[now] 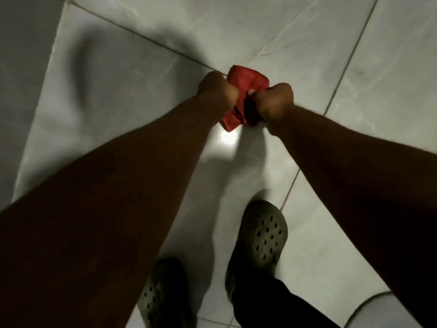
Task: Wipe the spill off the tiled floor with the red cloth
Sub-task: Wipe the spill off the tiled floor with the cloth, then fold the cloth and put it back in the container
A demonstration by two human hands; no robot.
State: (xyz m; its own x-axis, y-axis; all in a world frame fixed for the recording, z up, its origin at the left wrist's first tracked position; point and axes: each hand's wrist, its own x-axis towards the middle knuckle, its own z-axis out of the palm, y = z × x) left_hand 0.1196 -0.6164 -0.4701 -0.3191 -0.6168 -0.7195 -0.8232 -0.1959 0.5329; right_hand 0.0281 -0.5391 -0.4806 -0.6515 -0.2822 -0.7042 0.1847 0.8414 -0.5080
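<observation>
Below, floor (pixel 307 55): pale tiles, dark grout lines.
Clogs: right clog (pixel 262 237) ahead of left clog (pixel 163 297), near edge.
Cloth (pixel 246 84): red, bunched between both fists, over the floor.
Left hand (pixel 217 89): fist clenched on cloth.
Right hand (pixel 272 101): fist clenched on cloth.

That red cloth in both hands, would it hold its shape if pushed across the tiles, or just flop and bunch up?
Probably floppy: the red cloth is creased and bunched between the left hand and the right hand. It looks light, since it hangs from closed fists alone. On the glossy tiled floor it would likely slide easily, crumpling unless pressed flat.
</observation>
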